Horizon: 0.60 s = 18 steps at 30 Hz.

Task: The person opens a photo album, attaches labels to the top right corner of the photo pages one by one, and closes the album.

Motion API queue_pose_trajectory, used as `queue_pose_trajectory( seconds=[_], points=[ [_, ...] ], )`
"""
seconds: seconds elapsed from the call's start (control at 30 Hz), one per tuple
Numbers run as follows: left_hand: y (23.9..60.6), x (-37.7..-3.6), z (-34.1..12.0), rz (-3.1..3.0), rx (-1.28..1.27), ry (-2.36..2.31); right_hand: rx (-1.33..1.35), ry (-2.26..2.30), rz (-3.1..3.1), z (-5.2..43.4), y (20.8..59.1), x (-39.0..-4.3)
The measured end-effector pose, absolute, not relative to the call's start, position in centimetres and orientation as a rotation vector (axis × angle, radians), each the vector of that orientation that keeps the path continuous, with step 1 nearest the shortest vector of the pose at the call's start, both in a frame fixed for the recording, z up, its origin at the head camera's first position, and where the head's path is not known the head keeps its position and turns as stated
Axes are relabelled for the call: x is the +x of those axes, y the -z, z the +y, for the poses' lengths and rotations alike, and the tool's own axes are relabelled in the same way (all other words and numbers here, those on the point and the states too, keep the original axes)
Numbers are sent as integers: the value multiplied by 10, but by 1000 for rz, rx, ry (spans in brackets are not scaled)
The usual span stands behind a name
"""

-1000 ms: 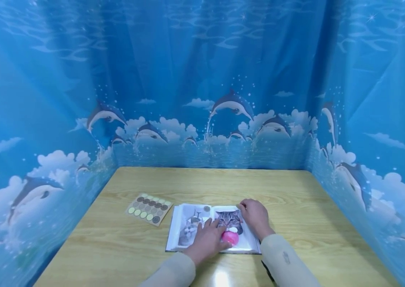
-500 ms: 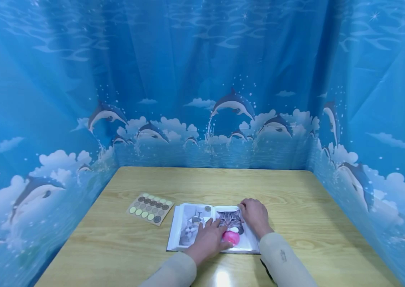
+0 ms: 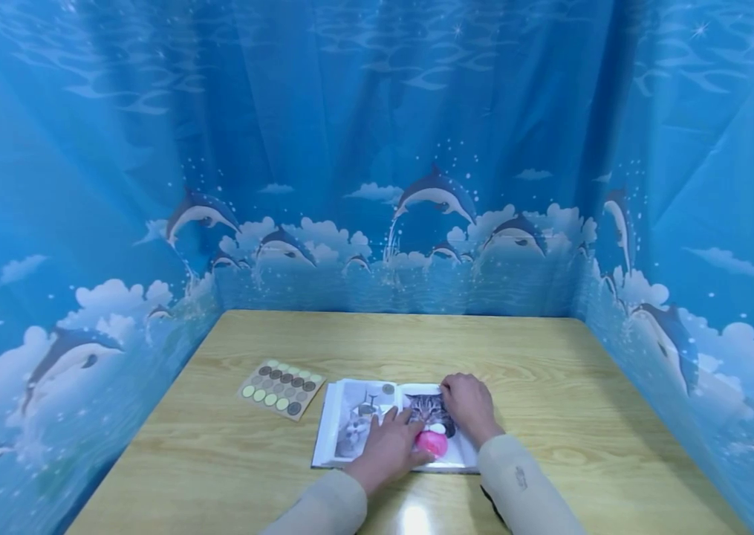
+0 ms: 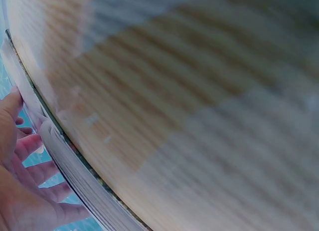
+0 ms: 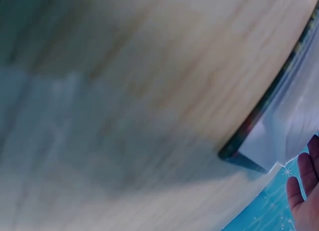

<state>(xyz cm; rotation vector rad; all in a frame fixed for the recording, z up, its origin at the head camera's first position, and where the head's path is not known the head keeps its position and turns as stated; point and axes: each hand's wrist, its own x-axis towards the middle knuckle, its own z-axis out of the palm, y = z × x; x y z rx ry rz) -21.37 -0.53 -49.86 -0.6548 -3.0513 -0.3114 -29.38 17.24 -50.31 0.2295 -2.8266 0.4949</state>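
Note:
An open book (image 3: 343, 423) lies on the table, with a grey cat picture on the left page and a tabby cat with a pink ball on the right. My left hand (image 3: 386, 449) rests across its middle, fingers spread; the left wrist view shows that hand (image 4: 30, 181) over the page edges. At the right page's upper right corner, my right hand (image 3: 472, 405) touches the paper. Its fingertips are hidden in the head view, so whether they pinch anything is unclear. In the right wrist view several fingers (image 5: 309, 163) extend beside the pages. A round sticker (image 3: 388, 388) marks the left page's top corner.
A sheet of round stickers (image 3: 283, 388), pale green, brown and grey, lies left of the book. The wooden table (image 3: 403, 342) is bounded by a blue dolphin-print curtain (image 3: 350, 148) at the back and both sides. A dark strap shows under the right sleeve (image 3: 524, 483).
My right hand has shifted slightly left over the page's upper right corner, its fingers more tucked under. The left hand stays on the book. The view has drifted slightly.

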Motion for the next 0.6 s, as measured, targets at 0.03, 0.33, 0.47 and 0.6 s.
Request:
queue_pose_trajectory(
  seconds=[0.03,0.33,0.47,0.6],
  points=[
    [499,-214,-5,-3049,-654,314,234,-492,-2827,172,504,-293],
    [498,-213,-5,-3051,-644,326,279,-435,-2842,169,507,-292],
    [497,-213,-5,-3060,-643,341,285,-421,-2852,168,508,-290],
    [497,-212,-5,-3059,-647,334,321,-389,-2863,169,509,-287]
  ],
)
